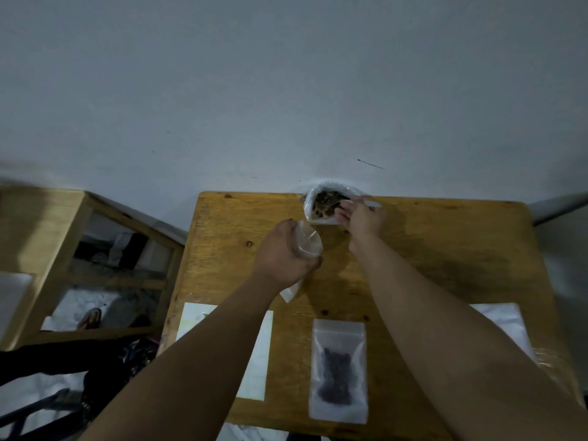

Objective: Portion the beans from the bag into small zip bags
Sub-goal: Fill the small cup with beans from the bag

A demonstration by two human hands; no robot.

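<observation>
White bag [319, 218] stands open at the far edge of the table [445, 249], brown beans [324, 198] visible inside. A spoon [332, 203], gripped by the right hand [361, 218], is in the beans. The empty zip bag [307, 241], clear, is gripped upright by the left hand [283, 256], just left of the white bag. The filled zip bag [339, 370] lies flat at the near edge, with dark beans in its lower half.

Beyond the filled zip bag [339, 370] and to its right, the worktop [445, 265] is bare wood. Straight beyond it, the left hand [283, 256] grips an empty zip bag [307, 241]. Farther on, the right hand [361, 214] with a spoon [372, 203] blocks the mouth of the bean bag [321, 200], which stands against the wall [286, 90]. A white sheet [257, 354] lies flat left of the filled zip bag, a second sheet [499, 316] to its right.
</observation>
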